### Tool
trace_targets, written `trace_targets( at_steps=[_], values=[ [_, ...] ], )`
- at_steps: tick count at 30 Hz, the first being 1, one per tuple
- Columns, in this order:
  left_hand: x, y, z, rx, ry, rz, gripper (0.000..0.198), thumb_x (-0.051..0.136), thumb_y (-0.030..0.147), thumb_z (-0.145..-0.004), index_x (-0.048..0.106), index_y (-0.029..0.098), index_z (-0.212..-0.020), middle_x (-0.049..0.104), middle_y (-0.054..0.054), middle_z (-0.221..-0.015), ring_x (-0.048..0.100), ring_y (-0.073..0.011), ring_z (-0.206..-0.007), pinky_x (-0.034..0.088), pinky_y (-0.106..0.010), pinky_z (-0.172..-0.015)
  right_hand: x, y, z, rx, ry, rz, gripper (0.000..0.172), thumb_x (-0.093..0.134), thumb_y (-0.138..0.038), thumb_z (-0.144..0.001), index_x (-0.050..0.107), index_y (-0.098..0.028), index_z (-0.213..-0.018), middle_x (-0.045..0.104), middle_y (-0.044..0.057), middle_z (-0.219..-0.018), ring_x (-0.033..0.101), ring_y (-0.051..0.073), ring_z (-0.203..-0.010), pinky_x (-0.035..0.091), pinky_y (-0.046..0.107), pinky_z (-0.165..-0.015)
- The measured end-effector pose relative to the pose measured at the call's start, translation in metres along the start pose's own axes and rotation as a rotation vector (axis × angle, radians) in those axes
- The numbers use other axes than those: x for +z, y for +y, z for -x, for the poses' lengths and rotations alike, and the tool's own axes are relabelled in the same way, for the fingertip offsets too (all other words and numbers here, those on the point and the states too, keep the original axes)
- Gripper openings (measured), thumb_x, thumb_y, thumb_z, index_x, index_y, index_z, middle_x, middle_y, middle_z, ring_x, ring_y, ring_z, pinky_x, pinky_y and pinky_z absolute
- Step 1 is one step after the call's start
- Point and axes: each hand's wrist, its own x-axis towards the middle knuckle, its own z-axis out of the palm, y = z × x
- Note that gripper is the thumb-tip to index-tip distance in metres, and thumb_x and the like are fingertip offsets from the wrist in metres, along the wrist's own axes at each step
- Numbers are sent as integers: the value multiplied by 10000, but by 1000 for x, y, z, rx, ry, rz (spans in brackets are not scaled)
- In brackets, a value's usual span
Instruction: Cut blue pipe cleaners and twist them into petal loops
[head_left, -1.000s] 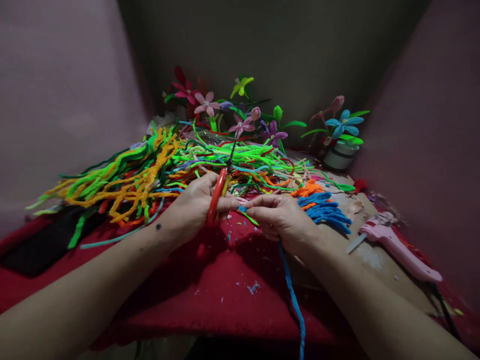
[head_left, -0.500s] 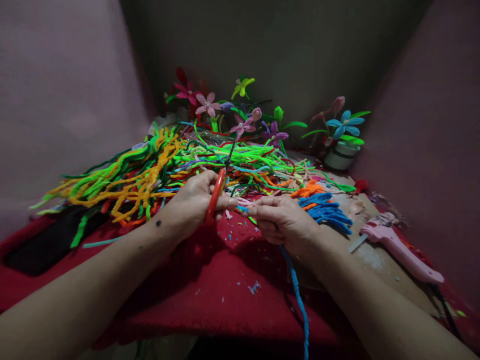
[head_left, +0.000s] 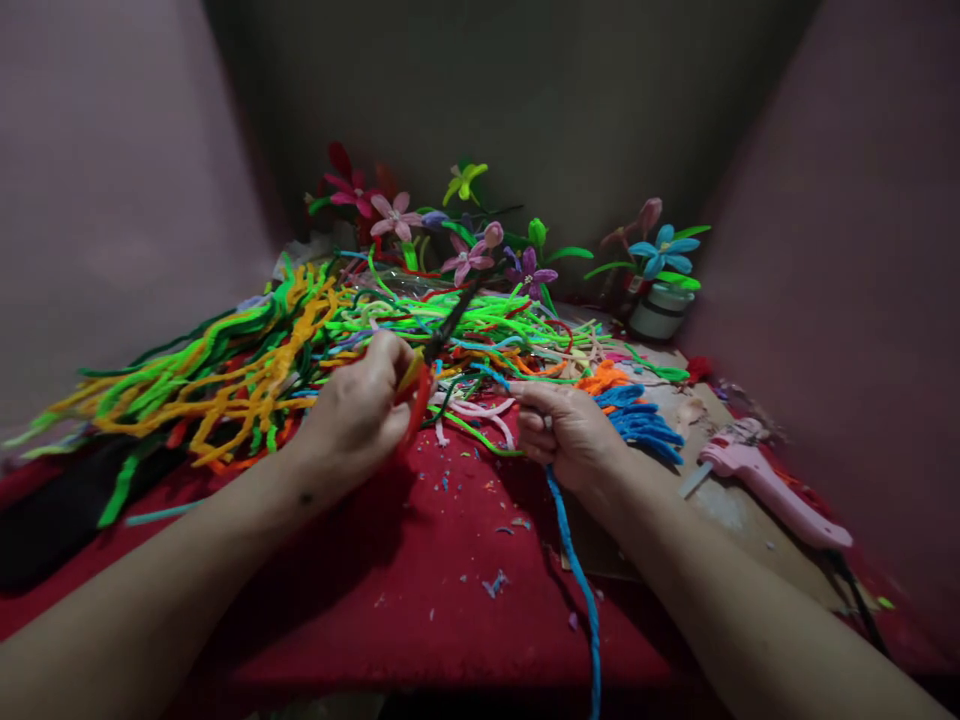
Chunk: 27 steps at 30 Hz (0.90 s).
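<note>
The left hand (head_left: 352,415) is closed around the red scissors (head_left: 416,400) in the middle of the frame. The dark blades point up and to the right, over the big heap of fuzzy stems (head_left: 247,360). I cannot tell if the blades are open or closed. The right hand (head_left: 570,430) is shut in a fist on the long blue stem (head_left: 574,560). This stem hangs from the fist down to the bottom edge of the frame.

Some work looks done. A pile of short blue pieces (head_left: 637,420) lies just right of the right hand. It touches a smaller pile of short orange pieces (head_left: 604,378). Tiny fuzzy bits (head_left: 491,583) lie on the red cloth (head_left: 420,640). A lot looks left too. The blue stem is long, and the heap on the left side is full of long green, yellow and orange stems.

I can see one container. It is a small white pot (head_left: 658,313) in the upper right. A blue flower (head_left: 664,248) and a pink bud with green leaves stand in it. More flowers (head_left: 394,212) stand at the back, top middle, but what holds them is hidden. A pink glue gun (head_left: 757,480) lies at the right, well apart from the hands.
</note>
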Motion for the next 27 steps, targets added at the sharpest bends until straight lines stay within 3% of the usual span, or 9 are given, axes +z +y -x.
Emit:
trace_targets(
  at_steps=[4, 9, 27],
  values=[
    [9, -1, 6, 127, -203, -562, 121, 410, 245, -771, 332, 205, -854, 446, 20, -590, 429, -152, -488, 254, -268, -484, 0, -2, -1, -35, 74, -48, 198, 624, -243, -649, 448, -170, -597, 357, -104, -368, 209, 16, -294, 132, 166, -311],
    [13, 3, 8, 170, -347, -779, 96, 316, 199, -796, 347, 170, -881, 525, -57, -632, 500, -203, -521, 259, -294, -478, 2, -3, 2, -61, 45, -54, 219, 626, -236, -644, 420, -180, -593, 375, -103, -377, 235, 17, -293, 131, 161, -317],
    [15, -2, 9, 274, -260, -947, 195, 280, 130, -823, 438, 135, -936, 592, -108, -667, 576, -234, -580, 330, -288, -473, 3, -2, 4, -105, -6, -13, 136, 610, -199, -651, 476, -184, -634, 390, -100, -381, 219, 29, -298, 137, 180, -308]
  ],
)
